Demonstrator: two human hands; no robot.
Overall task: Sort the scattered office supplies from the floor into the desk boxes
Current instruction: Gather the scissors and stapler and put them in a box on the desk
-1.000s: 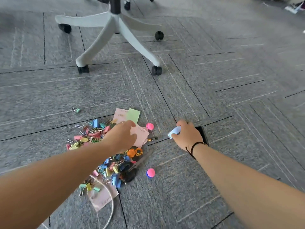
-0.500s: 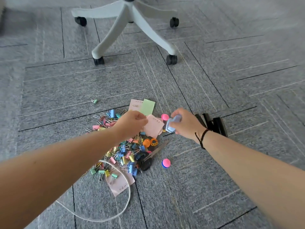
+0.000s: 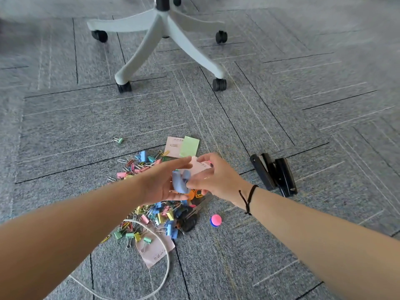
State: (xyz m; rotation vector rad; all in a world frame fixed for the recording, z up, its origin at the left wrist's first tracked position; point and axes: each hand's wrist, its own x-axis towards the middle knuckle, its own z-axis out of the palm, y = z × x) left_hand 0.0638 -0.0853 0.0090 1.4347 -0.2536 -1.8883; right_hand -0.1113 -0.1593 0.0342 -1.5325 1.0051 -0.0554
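From left: a stray clip [image 3: 118, 140] lies apart on the carpet; the main pile [image 3: 151, 213] sits near us, centre. Above it, our left hand [image 3: 161, 184] is spread, palm toward a blue item [image 3: 180, 180], possibly a tape dispenser, which our right hand [image 3: 213, 177] pinches at its fingertips. A pink ball [image 3: 216, 220] and black stapler [image 3: 273, 174] lie right. Risk: the item slips mid-transfer back into the pile, since neither hand wraps it firmly.
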